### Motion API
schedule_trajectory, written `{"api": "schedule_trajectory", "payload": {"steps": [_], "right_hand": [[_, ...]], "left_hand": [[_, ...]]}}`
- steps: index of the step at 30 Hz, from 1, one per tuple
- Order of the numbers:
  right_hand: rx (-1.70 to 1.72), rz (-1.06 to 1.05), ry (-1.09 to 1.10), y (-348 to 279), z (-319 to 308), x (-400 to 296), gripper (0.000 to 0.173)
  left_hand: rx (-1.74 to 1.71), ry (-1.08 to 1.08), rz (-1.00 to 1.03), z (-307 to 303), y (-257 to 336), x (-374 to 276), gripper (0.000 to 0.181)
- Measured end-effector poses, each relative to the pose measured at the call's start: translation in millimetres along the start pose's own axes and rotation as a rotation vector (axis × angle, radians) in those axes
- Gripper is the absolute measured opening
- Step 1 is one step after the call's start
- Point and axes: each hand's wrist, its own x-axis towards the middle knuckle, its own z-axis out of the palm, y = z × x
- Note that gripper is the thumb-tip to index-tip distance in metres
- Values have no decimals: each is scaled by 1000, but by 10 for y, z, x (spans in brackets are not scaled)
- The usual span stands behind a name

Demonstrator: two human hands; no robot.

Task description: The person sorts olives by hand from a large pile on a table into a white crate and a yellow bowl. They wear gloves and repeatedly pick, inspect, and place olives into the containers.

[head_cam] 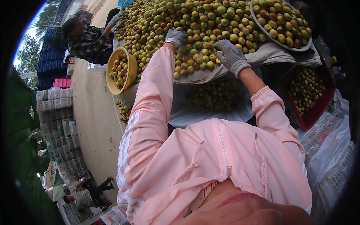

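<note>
A large heap of green and reddish jujube-like fruits (pixel 205 17) covers a cloth-lined table. Over the heap reaches my left hand (pixel 175 38) in a grey knit glove, its fingertips down among the fruits; whether it grips one is hidden. My right hand (pixel 231 56), gloved alike, is at the cloth's near edge (pixel 270 56), with a fruit partly visible between thumb and fingers. Left of the heap a yellow plastic basin (pixel 130 70) holds redder fruits. At the upper right a pale round basin (pixel 302 49) is full of fruits.
Below the table edge, more fruits lie in a plastic-lined container (pixel 180 112). A red crate (pixel 315 122) of fruits stands at right, above plastic-covered white crates (pixel 340 168). A co-worker (pixel 87 42) in grey gloves sits at the heap's far left. Stacked crates (pixel 56 112) line the left.
</note>
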Motion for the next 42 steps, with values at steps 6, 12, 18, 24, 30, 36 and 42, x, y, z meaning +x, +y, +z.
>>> {"api": "schedule_trajectory", "payload": {"steps": [6,12,18,24,30,36,42], "right_hand": [[6,-11,14,10,-21,-21,30],[-5,-12,2,55,-19,-36,30],[-8,47,-44,52,-55,-16,31],[6,-34,49,125,-59,-43,33],[45,19,29,76,-179,-60,31],[58,-4,59,41,-177,-87,32],[33,26,5,20,-218,-89,32]], "left_hand": [[58,157,125,199,71,24,21],[67,261,131,370,51,-94,16],[-643,448,-212,290,172,-105,18],[-1061,643,-326,361,127,-53,20],[-472,117,-129,13,391,-248,21],[-394,207,-109,148,513,-51,29],[-478,163,-305,8,623,102,26]]}}
